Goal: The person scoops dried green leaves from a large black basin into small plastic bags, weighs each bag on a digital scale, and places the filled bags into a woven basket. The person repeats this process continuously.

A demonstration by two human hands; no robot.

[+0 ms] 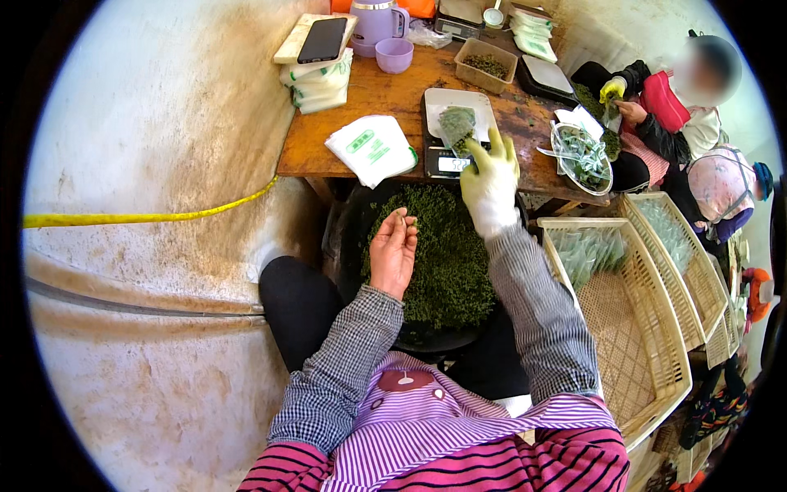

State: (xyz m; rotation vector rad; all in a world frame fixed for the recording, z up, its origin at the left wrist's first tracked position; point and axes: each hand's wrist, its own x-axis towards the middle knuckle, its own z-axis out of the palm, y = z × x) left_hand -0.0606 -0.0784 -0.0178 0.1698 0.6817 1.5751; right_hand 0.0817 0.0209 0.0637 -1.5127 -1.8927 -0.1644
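Note:
My left hand (395, 252) is bare and raised over a black tub (424, 344) of loose green plant bits (446, 277). Its thumb and fingertips are pinched together, with a small green bit showing at the tips. My right hand (493, 181), in a white and yellowish glove, reaches over the front of a digital scale (482, 101) with fingers apart. A clear plastic bag (457, 123) partly filled with green bits lies on the scale's plate. My gloved fingertips are close to the bag's lower end; whether they touch it I cannot tell. The scale's display is lit.
Printed bags (374, 149) lie left of the scale. Behind stand a phone (323, 40) on stacked bags, a purple cup (394, 55) and a plastic box (486, 64). A basket (581, 157) and crates (621, 332) with filled bags are at right. A co-worker (664, 117) sits beyond.

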